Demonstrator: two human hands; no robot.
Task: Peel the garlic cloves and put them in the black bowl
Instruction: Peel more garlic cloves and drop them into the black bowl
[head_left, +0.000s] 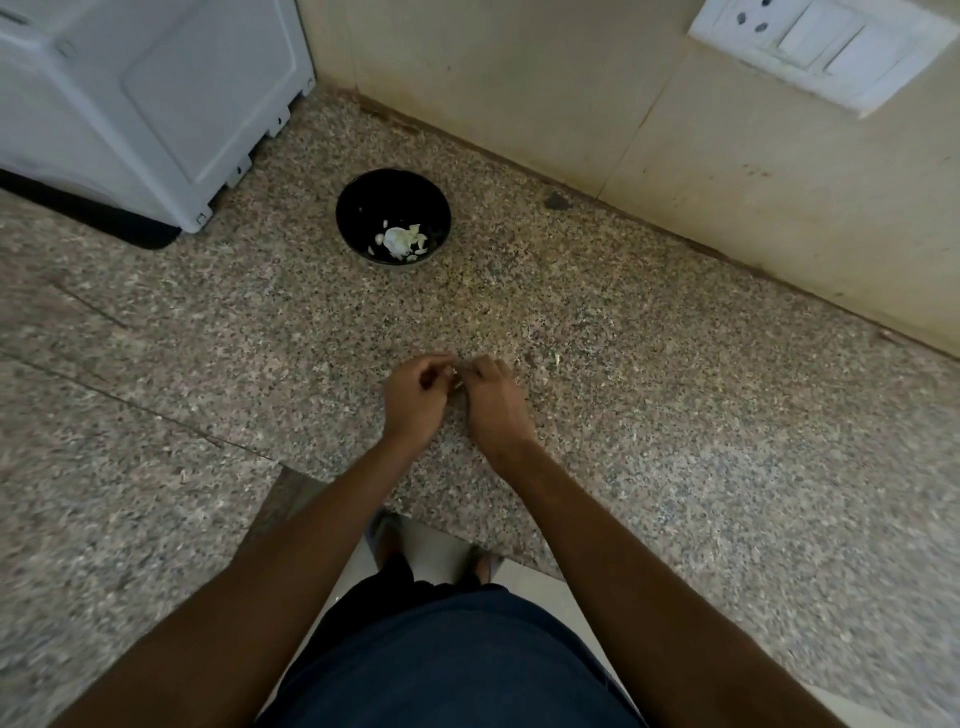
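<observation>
Over the speckled granite counter (649, 395), both hands are bunched up together near the middle of the view. The left hand (415, 397) has its fingers curled in, thumb and fingertips pinched toward the gap between the two hands, and the right hand (496, 400) is doing the same from the other side. Something small and pale sits right where the fingertips meet, probably a garlic clove (458, 372), but honestly it's tiny, blurry and mostly covered by fingers, so I can't say how much skin is on it or which hand really has the grip.

Farther back on the counter, well apart from the hands, is the black bowl (358, 208). It has a little heap of pale bits (399, 240) at the bottom, touching each other. Can't tell peeled cloves from loose skins at this size.

A white appliance (145, 93) is cut off at the top left corner, so no idea what it is. A white switch plate (826, 49) on the beige wall (571, 88) is clipped by the top right edge. A small pale fleck (557, 358) lies on the counter just right of the hands, too small to identify. Bottom of the view is just forearms and dark blue clothing (447, 670).
</observation>
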